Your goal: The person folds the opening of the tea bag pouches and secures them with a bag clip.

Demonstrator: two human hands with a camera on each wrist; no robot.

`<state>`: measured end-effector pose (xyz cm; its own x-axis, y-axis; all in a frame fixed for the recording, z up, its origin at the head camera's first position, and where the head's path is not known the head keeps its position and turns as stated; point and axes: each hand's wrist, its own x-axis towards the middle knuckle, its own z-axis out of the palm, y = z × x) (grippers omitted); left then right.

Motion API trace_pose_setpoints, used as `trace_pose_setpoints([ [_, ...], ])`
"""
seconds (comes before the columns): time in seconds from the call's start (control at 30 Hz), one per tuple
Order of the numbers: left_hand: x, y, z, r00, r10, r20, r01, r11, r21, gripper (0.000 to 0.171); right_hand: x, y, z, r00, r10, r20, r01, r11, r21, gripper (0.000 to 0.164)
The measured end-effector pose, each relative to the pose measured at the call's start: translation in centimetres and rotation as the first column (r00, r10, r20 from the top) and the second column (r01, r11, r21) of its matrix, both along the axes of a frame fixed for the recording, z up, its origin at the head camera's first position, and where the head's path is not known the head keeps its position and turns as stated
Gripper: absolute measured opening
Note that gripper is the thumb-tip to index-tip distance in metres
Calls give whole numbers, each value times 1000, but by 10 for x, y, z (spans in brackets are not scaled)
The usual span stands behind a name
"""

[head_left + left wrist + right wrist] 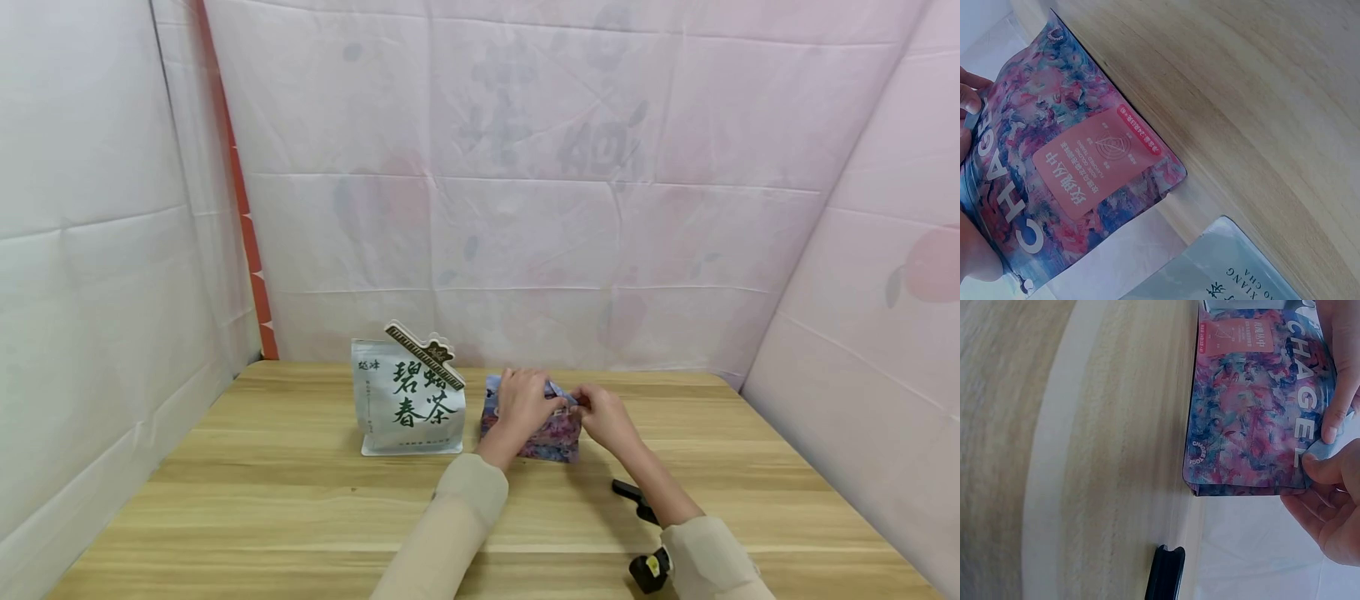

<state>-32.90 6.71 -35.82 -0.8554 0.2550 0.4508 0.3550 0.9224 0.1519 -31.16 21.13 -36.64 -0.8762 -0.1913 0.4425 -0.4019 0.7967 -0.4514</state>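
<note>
A pink and blue printed tea pouch point(555, 446) lettered "CHAGE…" stands on the wooden table point(315, 517). My left hand point(525, 404) grips its top edge from the left, the thumb on the near side. At the top right corner my right hand point(606, 417) pinches the pouch between thumb and fingers. The right wrist view shows a pale blue folded flap point(1322, 450) between the two hands. To the left stands a pale tea bag point(408, 417) with green characters, a large dark-toothed clip point(426, 354) slanted across its top right corner.
A black handled object point(630, 492) lies near my right forearm, partly hidden by it. A black device with a yellow sticker point(651, 568) sits at the right cuff. White printed cloth point(540, 233) hangs behind the table and at both sides.
</note>
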Motion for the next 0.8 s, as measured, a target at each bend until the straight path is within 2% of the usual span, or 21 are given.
trace_pose_setpoints([
  [0.3, -1, 1, -1, 1000, 9, -16, -9, 1000, -5, 31, 0, 7, 2, 998, 64, 2, -64, 997, 45, 8],
  [0.5, -1, 2, 0, 1000, 12, -19, -12, 1000, -1, 34, 4, 11, 9, 992, 109, 66, -110, 994, 16, 22],
  [0.6, -1, 2, 0, 1000, 18, -9, -18, 1000, -1, 34, 10, 13, 17, 993, 113, 41, -115, 993, 41, 26],
  [0.8, 0, 2, 1, 1000, 19, 3, -19, 1000, 8, 34, 29, 19, 33, 989, 138, -53, -126, 975, 183, 17],
])
